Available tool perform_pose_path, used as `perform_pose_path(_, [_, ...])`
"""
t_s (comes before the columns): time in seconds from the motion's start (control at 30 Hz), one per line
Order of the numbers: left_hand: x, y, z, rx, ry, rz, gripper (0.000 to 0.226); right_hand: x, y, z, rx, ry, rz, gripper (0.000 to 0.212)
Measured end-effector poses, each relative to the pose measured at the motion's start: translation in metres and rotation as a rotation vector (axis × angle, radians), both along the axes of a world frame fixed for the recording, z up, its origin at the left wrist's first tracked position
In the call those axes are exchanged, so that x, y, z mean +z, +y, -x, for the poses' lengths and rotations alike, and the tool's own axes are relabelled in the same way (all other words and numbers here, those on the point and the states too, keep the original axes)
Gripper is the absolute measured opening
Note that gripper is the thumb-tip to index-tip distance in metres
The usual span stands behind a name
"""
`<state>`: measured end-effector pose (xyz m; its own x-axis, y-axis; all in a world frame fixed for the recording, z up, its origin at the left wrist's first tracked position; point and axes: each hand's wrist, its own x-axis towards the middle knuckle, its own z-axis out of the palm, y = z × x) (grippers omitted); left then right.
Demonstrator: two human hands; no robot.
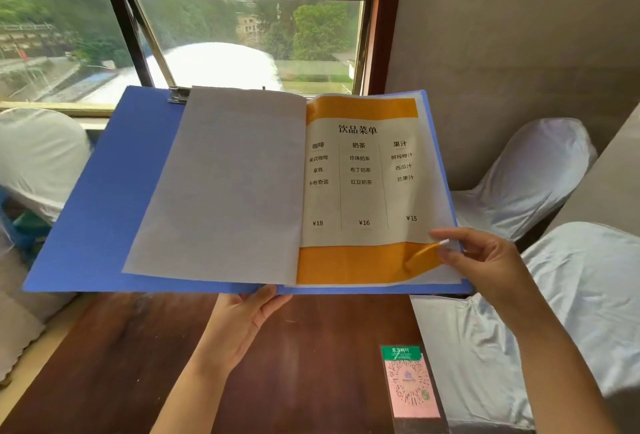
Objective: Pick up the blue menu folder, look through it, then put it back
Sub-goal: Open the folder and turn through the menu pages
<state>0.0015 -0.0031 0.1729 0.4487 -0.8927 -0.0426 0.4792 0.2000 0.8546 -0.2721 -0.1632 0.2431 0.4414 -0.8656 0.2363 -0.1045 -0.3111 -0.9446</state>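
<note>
The blue menu folder (100, 198) is held open and level above the dark wooden table (145, 357). A blank white page (221, 184) lies on its left half. On the right half an orange-and-white drinks page (360, 188) shows three columns of text and prices. My left hand (242, 319) supports the folder from below at the spine, fingers under the cover. My right hand (485, 260) pinches the lower right corner of the drinks page, which curls upward there.
A metal clip (178, 95) sits at the folder's top edge. A pink QR-code card with a green header (410, 385) lies on the table at the right. White-covered chairs stand at the left (38, 156) and the right (540, 170). The window (242, 35) is behind the folder.
</note>
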Motion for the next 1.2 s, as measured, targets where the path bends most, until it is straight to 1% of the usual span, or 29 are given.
perform_pose_path(0.07, [0.000,-0.001,0.001,-0.005,-0.007,0.002,0.047,-0.003,0.001,-0.005,-0.074,0.002,0.047,0.022])
perform_pose_path(0.17, [-0.001,-0.002,0.001,0.000,0.001,0.004,0.045,-0.006,0.002,-0.009,-0.122,0.031,0.074,0.021])
perform_pose_path(0.23, [-0.002,-0.001,0.000,0.011,0.011,0.005,0.046,-0.006,0.003,-0.011,-0.192,0.074,0.133,0.022])
perform_pose_path(0.3, [-0.002,0.000,0.000,0.016,0.020,0.006,0.049,-0.004,0.006,-0.013,-0.279,0.129,0.212,0.018])
perform_pose_path(0.37, [-0.002,-0.001,0.001,0.019,0.035,0.006,0.051,-0.001,0.013,-0.017,-0.394,0.186,0.358,0.016])
perform_pose_path(0.43, [-0.002,-0.002,0.003,0.029,0.051,0.004,0.054,0.004,0.022,-0.022,-0.454,0.172,0.491,0.014])
perform_pose_path(0.47, [-0.002,-0.003,0.004,0.034,0.059,0.006,0.056,0.005,0.026,-0.024,-0.460,0.140,0.521,0.015])
perform_pose_path(0.5, [-0.002,-0.003,0.005,0.039,0.064,0.011,0.057,0.006,0.029,-0.026,-0.455,0.070,0.498,0.019])
perform_pose_path(0.53, [-0.002,-0.003,0.005,0.042,0.067,0.017,0.058,0.007,0.032,-0.029,-0.429,-0.048,0.398,0.024])
perform_pose_path(0.57, [-0.002,-0.003,0.005,0.045,0.070,0.021,0.057,0.009,0.035,-0.032,-0.373,-0.218,0.231,0.031])
perform_pose_path(0.63, [-0.002,-0.003,0.005,0.050,0.079,0.030,0.056,0.012,0.037,-0.036,-0.184,-0.654,-0.197,0.046])
perform_pose_path(0.67, [-0.001,-0.004,0.005,0.053,0.084,0.036,0.056,0.012,0.037,-0.038,-0.114,-0.838,-0.396,0.048])
perform_pose_path(0.7, [-0.002,-0.004,0.005,0.057,0.088,0.041,0.055,0.011,0.037,-0.039,-0.076,-0.950,-0.527,0.045])
perform_pose_path(0.73, [-0.003,-0.005,0.006,0.061,0.092,0.043,0.054,0.010,0.037,-0.042,-0.052,-0.996,-0.609,0.040])
perform_pose_path(0.77, [-0.003,-0.005,0.006,0.063,0.096,0.045,0.054,0.010,0.039,-0.047,-0.028,-0.981,-0.644,0.034])
perform_pose_path(0.8, [-0.004,-0.006,0.006,0.062,0.102,0.049,0.054,0.009,0.042,-0.054,-0.008,-0.901,-0.639,0.029])
perform_pose_path(0.83, [-0.005,-0.006,0.007,0.061,0.109,0.053,0.054,0.008,0.044,-0.063,-0.008,-0.755,-0.571,0.027])
perform_pose_path(0.9, [-0.005,-0.008,0.008,0.049,0.109,0.063,0.054,0.014,0.053,-0.085,-0.026,-0.394,-0.326,0.028])
perform_pose_path(0.93, [-0.004,-0.008,0.009,0.039,0.106,0.075,0.056,0.018,0.058,-0.095,-0.015,-0.245,-0.208,0.022])
perform_pose_path(0.97, [-0.003,-0.009,0.011,0.033,0.102,0.085,0.057,0.021,0.065,-0.106,0.027,-0.092,-0.059,0.024])
perform_pose_path(1.0, [-0.003,-0.009,0.012,0.031,0.098,0.089,0.058,0.020,0.072,-0.116,0.098,0.053,0.133,0.040])
perform_pose_path(1.03, [-0.004,-0.009,0.013,0.030,0.088,0.085,0.056,0.015,0.078,-0.126,0.147,0.192,0.315,0.048])
perform_pose_path(1.07, [-0.004,-0.010,0.015,0.027,0.064,0.074,0.050,0.010,0.083,-0.135,0.169,0.299,0.449,0.049])
perform_pose_path(1.1, [-0.005,-0.009,0.016,0.023,0.020,0.061,0.040,0.005,0.088,-0.142,0.182,0.373,0.529,0.049])
perform_pose_path(1.13, [-0.005,-0.009,0.018,0.019,-0.032,0.042,0.031,0.001,0.093,-0.148,0.194,0.422,0.566,0.050])
perform_pose_path(1.17, [-0.005,-0.008,0.019,0.013,-0.077,0.024,0.026,-0.003,0.097,-0.154,0.224,0.464,0.574,0.051])
perform_pose_path(1.2, [-0.005,-0.007,0.020,0.003,-0.103,0.014,0.027,-0.005,0.102,-0.159,0.259,0.502,0.571,0.050])
